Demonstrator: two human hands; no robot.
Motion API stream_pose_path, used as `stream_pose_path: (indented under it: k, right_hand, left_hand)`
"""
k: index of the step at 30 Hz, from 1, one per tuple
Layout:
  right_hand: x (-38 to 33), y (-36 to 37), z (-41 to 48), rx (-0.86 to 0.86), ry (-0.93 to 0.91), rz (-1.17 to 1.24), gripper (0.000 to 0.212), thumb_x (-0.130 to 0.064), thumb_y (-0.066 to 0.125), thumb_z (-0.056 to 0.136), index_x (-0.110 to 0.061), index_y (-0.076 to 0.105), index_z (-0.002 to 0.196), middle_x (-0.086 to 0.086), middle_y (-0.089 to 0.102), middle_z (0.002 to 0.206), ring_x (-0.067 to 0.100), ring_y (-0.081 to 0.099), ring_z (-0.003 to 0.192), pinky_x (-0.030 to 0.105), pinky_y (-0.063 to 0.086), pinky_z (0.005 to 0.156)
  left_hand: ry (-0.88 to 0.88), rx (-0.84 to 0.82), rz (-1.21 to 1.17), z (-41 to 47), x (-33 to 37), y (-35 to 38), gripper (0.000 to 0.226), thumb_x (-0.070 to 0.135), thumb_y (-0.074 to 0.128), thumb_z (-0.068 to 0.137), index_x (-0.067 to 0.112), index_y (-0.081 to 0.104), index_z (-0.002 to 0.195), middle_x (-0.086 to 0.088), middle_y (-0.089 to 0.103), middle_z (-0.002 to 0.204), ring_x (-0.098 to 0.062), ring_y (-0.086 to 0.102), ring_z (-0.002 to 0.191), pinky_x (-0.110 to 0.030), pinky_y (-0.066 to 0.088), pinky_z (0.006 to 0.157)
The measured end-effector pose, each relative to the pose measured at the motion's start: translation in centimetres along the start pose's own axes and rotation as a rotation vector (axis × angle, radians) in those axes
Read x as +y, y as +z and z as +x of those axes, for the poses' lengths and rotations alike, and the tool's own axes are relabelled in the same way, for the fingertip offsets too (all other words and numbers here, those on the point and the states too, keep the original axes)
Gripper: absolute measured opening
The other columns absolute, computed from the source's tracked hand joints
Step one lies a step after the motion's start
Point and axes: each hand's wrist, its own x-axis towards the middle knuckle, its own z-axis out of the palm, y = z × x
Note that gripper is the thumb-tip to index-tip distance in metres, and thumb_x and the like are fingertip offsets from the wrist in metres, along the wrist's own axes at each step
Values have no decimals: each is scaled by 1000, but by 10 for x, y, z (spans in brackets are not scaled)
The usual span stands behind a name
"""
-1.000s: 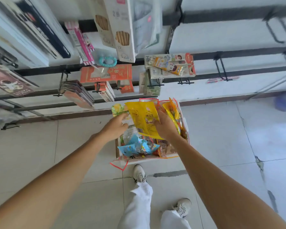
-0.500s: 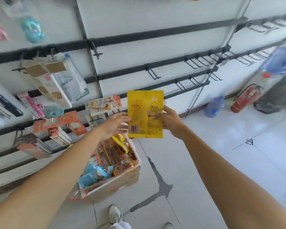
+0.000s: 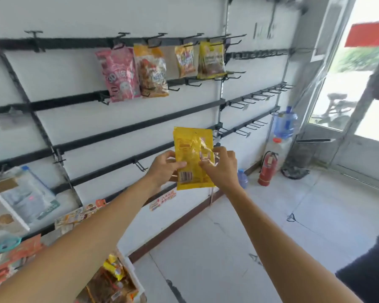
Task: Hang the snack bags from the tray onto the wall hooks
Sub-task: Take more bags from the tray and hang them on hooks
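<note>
While two hands hold it up in front of the white wall, one yellow snack bag [image 3: 193,158] hangs upright in the air, its printed back and barcode toward the camera, touching no hook. The left hand [image 3: 163,168] pinches the bag's lower left edge, thumb on the near face just above the barcode and fingers curled behind. The right hand [image 3: 223,166] pinches the right edge, fingertips on a clear, shiny patch of the wrapper. One bare hook [image 3: 140,166] juts from a lower rail just left of the left hand. Four snack bags already hang side by side from the top rail [image 3: 74,42]: a pink bag [image 3: 119,73], an orange bag [image 3: 151,71] touching it, then, a little apart, a small yellow bag [image 3: 185,60] and a yellow-and-brown bag [image 3: 211,59]. At the bottom edge of the view the tray [image 3: 136,278] holds more packets, too cut off and jumbled to count. Along the far wall stand one red fire extinguisher [image 3: 268,168] and two blue water bottles, a large one [image 3: 286,123] raised near the doorway and a small one [image 3: 242,178] on the floor.
</note>
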Motion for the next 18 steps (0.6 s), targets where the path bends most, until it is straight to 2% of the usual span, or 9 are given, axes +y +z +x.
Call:
stream_pose_path:
  k: [3,5,9,10,12,14,15,16,18]
  right_hand:
    - [-6,-25,8,-65,-119,-33,65,-52,76,78,-22,53,132,5,49,126,23,41,124,37,38,103]
    - [-10,-37,15,-61,-136,-18,77,-57,77,73,-23,49,137,5,48,129,23,43,124,40,40,105]
    - [-18,-50,40,-34,-207,4,78,-60,72,65,-22,51,131,2,53,122,20,51,115,39,49,96]
    - [-20,-52,48,-33,-216,32,72,-55,71,67,-23,52,129,2,55,120,17,52,112,37,50,94]
    - [-19,-57,66,-9,-217,96,43,-31,69,79,-21,57,119,4,56,114,7,52,101,25,47,86]
    - [-17,-63,83,76,-198,134,14,-11,60,85,-19,60,97,8,60,101,3,51,89,21,41,75]
    - [-14,-66,93,114,-173,170,10,-8,59,86,-17,62,89,9,63,92,6,54,86,23,41,71]
    - [-10,-69,103,127,-144,226,8,-8,60,86,-15,64,84,11,66,84,16,60,83,27,45,68]
    - [-5,-75,121,96,-77,369,9,-6,63,84,-13,69,83,10,73,78,29,69,79,35,56,70]
  left_hand:
    - [97,61,28,12,35,33,13,15,72,87,14,61,94,-17,69,108,-35,70,94,-52,59,81]
    - [159,89,44,21,55,51,14,16,72,87,16,58,87,-14,70,98,-34,71,90,-55,59,80]
    - [299,75,98,36,85,81,17,16,74,85,13,57,85,-11,71,91,-22,70,79,-31,56,61]
    - [333,63,95,41,90,88,17,17,75,84,14,58,85,-9,71,92,-21,70,81,-29,55,62]
    - [386,28,104,53,100,94,14,21,76,84,16,64,89,-2,72,96,-17,70,90,-29,56,72]
    - [398,-38,93,69,107,96,16,28,70,89,16,70,99,2,74,100,-15,69,97,-33,55,88]
    - [387,-72,83,78,111,95,19,30,65,92,16,70,104,2,74,104,-15,68,100,-33,52,92]
    - [379,-90,99,88,114,93,21,30,59,96,17,70,109,2,73,107,-14,67,103,-30,49,92]
    - [390,-80,170,108,115,89,24,30,55,98,19,65,116,5,69,113,-10,62,105,-23,43,85]
